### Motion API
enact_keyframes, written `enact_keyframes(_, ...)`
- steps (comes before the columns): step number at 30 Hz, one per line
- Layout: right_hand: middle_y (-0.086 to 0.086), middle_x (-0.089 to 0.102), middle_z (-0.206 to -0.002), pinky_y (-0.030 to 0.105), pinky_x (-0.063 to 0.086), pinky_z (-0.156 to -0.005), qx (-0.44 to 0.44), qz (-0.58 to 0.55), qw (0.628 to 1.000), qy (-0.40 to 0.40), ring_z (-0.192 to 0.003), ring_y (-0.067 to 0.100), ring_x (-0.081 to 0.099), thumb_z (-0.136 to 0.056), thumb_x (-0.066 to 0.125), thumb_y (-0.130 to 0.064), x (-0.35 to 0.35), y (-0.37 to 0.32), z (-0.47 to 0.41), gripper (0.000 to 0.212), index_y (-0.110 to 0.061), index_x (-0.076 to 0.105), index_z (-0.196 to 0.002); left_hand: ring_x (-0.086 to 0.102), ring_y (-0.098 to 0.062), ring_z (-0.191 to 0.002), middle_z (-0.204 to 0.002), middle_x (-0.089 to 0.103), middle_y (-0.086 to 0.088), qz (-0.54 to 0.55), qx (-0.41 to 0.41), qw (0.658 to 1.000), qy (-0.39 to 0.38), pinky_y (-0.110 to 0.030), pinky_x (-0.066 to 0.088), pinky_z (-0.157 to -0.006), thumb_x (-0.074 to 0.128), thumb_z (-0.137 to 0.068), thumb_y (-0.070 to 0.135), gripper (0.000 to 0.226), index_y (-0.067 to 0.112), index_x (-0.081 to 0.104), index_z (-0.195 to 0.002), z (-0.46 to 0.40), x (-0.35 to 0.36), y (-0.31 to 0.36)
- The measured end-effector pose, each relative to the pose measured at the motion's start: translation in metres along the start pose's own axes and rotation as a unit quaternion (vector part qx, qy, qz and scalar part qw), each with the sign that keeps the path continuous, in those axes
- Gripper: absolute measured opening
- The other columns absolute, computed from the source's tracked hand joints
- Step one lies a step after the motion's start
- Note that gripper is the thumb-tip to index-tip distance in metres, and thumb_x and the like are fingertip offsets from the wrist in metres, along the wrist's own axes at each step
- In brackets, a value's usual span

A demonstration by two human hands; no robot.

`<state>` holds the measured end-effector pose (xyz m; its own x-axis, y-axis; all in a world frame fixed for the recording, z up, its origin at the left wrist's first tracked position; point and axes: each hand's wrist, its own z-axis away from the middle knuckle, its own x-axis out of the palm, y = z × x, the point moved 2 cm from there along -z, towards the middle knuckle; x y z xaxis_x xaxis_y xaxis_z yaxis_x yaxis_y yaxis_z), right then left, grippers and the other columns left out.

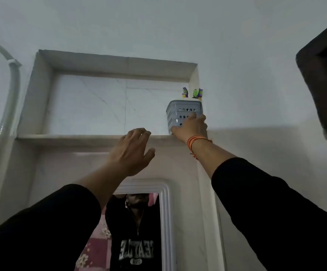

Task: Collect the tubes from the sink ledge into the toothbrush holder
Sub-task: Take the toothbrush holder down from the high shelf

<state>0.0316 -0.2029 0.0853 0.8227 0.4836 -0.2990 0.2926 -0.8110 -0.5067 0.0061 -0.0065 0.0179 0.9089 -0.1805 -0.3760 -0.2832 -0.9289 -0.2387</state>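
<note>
Right hand point(193, 127) grips the grey toothbrush holder point(184, 113), probably seated; left hand point(131, 149) hovers spread, empty. Steady its base.

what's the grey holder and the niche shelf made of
Toothbrush holder: looks like matte grey moulded plastic, given its punched round holes and stepped ribs. Shelf: probably polished marble or marble-look tile, pale with thin grey veins; which one can't be told.
</note>
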Motion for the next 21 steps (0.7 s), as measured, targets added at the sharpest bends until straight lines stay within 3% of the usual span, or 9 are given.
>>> enact_keyframes(5, 0.022, 0.037, -0.139, 0.052, 0.048, -0.100, 0.043, 0.011, 0.998, 0.048, -0.124, 0.039, 0.042, -0.066, 0.081, -0.054, 0.020, -0.003, -0.018, 0.110, -0.008, 0.023, -0.147, 0.035, -0.026, -0.148, -0.159, 0.039, -0.008, -0.004, -0.004, 1.000, 0.013, -0.040, 0.030, -0.120, 0.042, -0.100, 0.051, 0.067, 0.012, 0.037, -0.154, -0.005, 0.032, -0.011)
enact_keyframes(9, 0.020, 0.044, -0.133, 0.047, 0.050, -0.092, 0.068, -0.004, 0.994, 0.080, -0.120, 0.036, 0.045, -0.054, 0.086, -0.056, 0.027, -0.001, -0.023, 0.120, -0.007, 0.024, -0.145, 0.007, -0.021, -0.160, -0.171, 0.015, -0.005, -0.002, 0.003, 1.000, 0.006, -0.041, 0.016, -0.129, 0.037, -0.100, 0.058, 0.082, 0.014, 0.013, -0.164, 0.002, 0.051, -0.012)
enact_keyframes(11, 0.020, 0.042, -0.133, 0.047, 0.052, -0.093, 0.076, -0.032, 0.993, 0.082, -0.117, 0.037, 0.051, -0.049, 0.087, -0.058, 0.033, -0.007, -0.026, 0.127, -0.006, 0.023, -0.146, 0.002, -0.021, -0.161, -0.172, 0.011, -0.005, 0.004, 0.002, 1.000, 0.015, -0.042, 0.014, -0.129, 0.036, -0.099, 0.060, 0.085, 0.014, 0.009, -0.165, 0.003, 0.057, -0.018)
enact_keyframes(18, 0.010, 0.040, -0.123, 0.037, 0.051, -0.079, 0.082, -0.108, 0.990, 0.050, -0.109, 0.030, 0.055, -0.045, 0.088, -0.062, 0.007, -0.017, -0.014, 0.119, -0.007, 0.034, -0.135, -0.006, -0.018, -0.161, -0.173, 0.005, -0.002, 0.034, 0.019, 0.999, 0.012, -0.041, 0.010, -0.130, 0.023, -0.095, 0.065, 0.087, 0.016, 0.006, -0.165, 0.001, 0.060, -0.025)
enact_keyframes(21, 0.007, 0.035, -0.115, 0.040, 0.055, -0.085, 0.063, -0.145, 0.987, 0.037, -0.109, 0.030, 0.055, -0.047, 0.089, -0.056, -0.007, -0.024, -0.003, 0.114, -0.008, 0.033, -0.134, -0.006, -0.016, -0.161, -0.174, 0.006, 0.000, 0.078, 0.021, 0.997, 0.009, -0.040, 0.012, -0.130, 0.015, -0.089, 0.069, 0.093, 0.016, 0.010, -0.165, 0.003, 0.055, -0.026)
